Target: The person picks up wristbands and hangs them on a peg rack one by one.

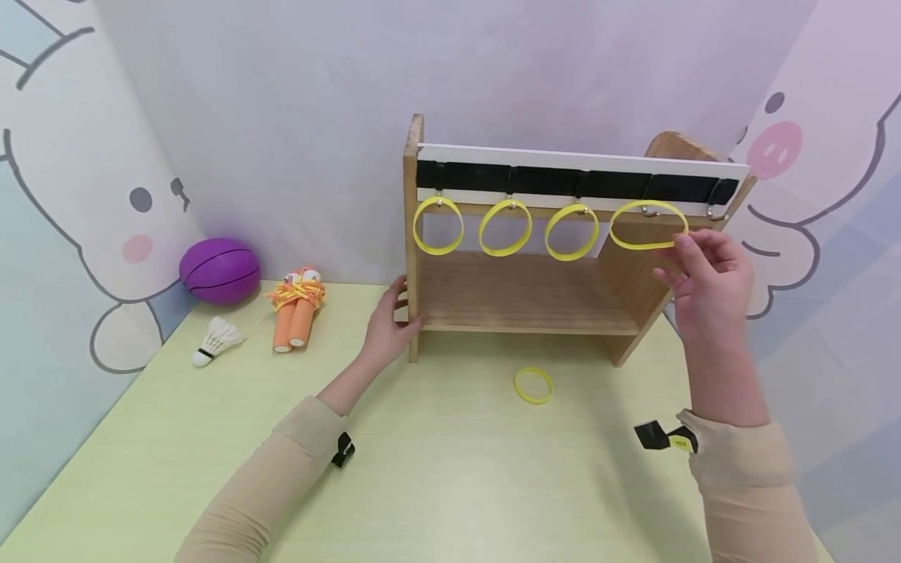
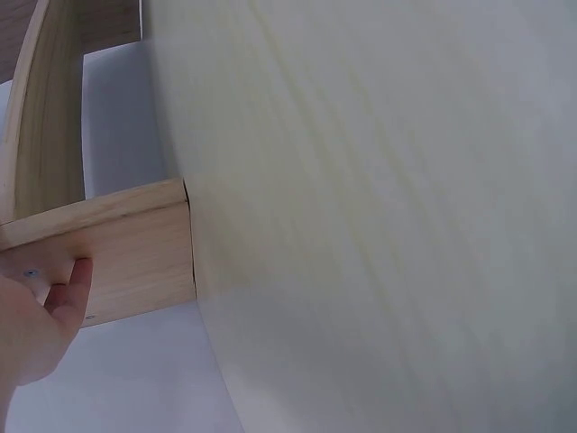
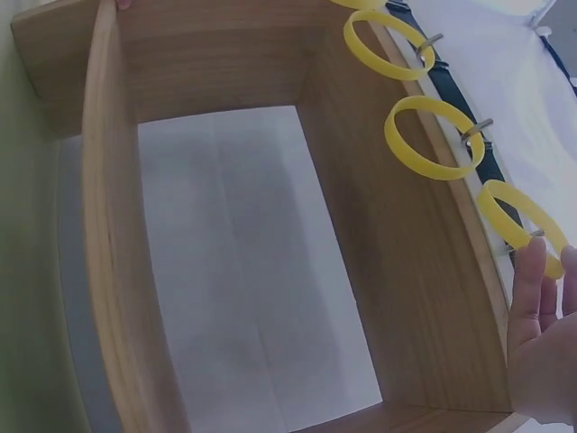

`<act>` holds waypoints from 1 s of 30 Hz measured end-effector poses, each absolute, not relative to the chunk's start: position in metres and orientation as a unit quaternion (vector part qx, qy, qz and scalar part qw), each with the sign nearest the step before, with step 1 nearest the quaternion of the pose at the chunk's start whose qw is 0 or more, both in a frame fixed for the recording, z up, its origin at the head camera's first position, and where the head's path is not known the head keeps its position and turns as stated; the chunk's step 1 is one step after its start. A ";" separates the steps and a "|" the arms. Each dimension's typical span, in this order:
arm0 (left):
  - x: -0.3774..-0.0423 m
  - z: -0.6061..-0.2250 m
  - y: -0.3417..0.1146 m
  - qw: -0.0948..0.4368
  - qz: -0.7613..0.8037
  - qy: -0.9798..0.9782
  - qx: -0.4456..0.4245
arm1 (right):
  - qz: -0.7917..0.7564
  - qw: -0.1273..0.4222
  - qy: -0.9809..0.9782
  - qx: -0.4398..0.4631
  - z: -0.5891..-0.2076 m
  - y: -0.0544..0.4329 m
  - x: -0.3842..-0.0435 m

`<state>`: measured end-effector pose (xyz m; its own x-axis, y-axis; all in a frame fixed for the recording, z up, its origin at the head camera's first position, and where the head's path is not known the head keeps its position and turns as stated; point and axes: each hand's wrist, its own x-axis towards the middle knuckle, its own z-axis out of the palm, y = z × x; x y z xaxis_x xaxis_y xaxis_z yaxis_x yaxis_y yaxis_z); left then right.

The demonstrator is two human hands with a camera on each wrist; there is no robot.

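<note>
Pale yellowish-green table (image 1: pixel 450 477) with faint wood-grain streaks, and the big thing standing on it is a wooden rack (image 1: pixel 528 293), up on its two side panels so the shelf board sits a bit above the tabletop. One loose yellow ring (image 1: pixel 533 402) is lying flat just in front of the rack, about midway between the panels. Over on the left there's a purple ball (image 1: pixel 220 271) in the far corner, a white shuttlecock (image 1: pixel 217 342) on its side near it, and an orange yarn-topped toy (image 1: pixel 303 313) just right of those
</note>
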<state>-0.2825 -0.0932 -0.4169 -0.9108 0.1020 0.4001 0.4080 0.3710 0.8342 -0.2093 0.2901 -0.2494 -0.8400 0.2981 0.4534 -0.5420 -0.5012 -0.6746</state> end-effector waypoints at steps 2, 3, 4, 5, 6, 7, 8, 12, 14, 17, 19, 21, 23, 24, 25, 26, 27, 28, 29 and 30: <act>-0.282 -0.417 -0.093 0.143 -0.539 -0.815 -0.157 | 0.862 0.252 -0.419 0.137 -0.253 0.290 -0.214; -0.282 -0.417 -0.094 0.143 -0.540 -0.815 -0.158 | 0.863 0.255 -0.416 0.133 -0.255 0.290 -0.216; -0.282 -0.417 -0.094 0.143 -0.540 -0.814 -0.158 | 0.863 0.260 -0.413 0.130 -0.256 0.290 -0.218; -0.282 -0.417 -0.094 0.143 -0.540 -0.815 -0.157 | 0.863 0.265 -0.411 0.127 -0.258 0.290 -0.219; -0.282 -0.417 -0.094 0.143 -0.540 -0.815 -0.156 | 0.863 0.269 -0.411 0.122 -0.260 0.290 -0.221; -0.282 -0.417 -0.094 0.142 -0.540 -0.815 -0.154 | 0.859 0.276 -0.415 0.118 -0.261 0.289 -0.222; -0.282 -0.417 -0.093 0.142 -0.540 -0.815 -0.154 | 0.852 0.286 -0.423 0.114 -0.263 0.289 -0.224; -0.282 -0.416 -0.094 0.141 -0.541 -0.814 -0.156 | 0.813 0.333 -0.464 0.111 -0.271 0.287 -0.230; -0.282 -0.416 -0.094 0.143 -0.540 -0.814 -0.157 | 0.791 0.358 -0.481 0.120 -0.274 0.287 -0.234; -0.282 -0.416 -0.094 0.144 -0.539 -0.815 -0.157 | 0.769 0.379 -0.496 0.137 -0.280 0.290 -0.240; -0.281 -0.416 -0.094 0.146 -0.539 -0.814 -0.159 | 0.757 0.389 -0.505 0.144 -0.283 0.292 -0.242; -0.281 -0.416 -0.094 0.146 -0.539 -0.814 -0.161 | 0.746 0.393 -0.517 0.144 -0.285 0.293 -0.243; -0.281 -0.416 -0.094 0.146 -0.540 -0.813 -0.162 | 0.732 0.396 -0.537 0.139 -0.287 0.295 -0.243; -0.282 -0.416 -0.094 0.147 -0.541 -0.812 -0.163 | 0.722 0.398 -0.549 0.135 -0.287 0.296 -0.242; -0.282 -0.416 -0.094 0.148 -0.541 -0.812 -0.164 | 0.713 0.400 -0.561 0.131 -0.288 0.296 -0.241; -0.282 -0.416 -0.094 0.148 -0.540 -0.812 -0.165 | 0.699 0.403 -0.577 0.127 -0.288 0.297 -0.239; -0.282 -0.416 -0.093 0.148 -0.541 -0.811 -0.166 | 0.684 0.406 -0.593 0.123 -0.288 0.297 -0.238; -0.282 -0.416 -0.093 0.148 -0.541 -0.811 -0.166 | 0.664 0.411 -0.614 0.121 -0.289 0.298 -0.236; -0.282 -0.416 -0.093 0.149 -0.540 -0.811 -0.167 | 0.642 0.416 -0.633 0.121 -0.290 0.298 -0.235; -0.282 -0.416 -0.093 0.149 -0.539 -0.812 -0.167 | 0.614 0.421 -0.657 0.123 -0.292 0.299 -0.233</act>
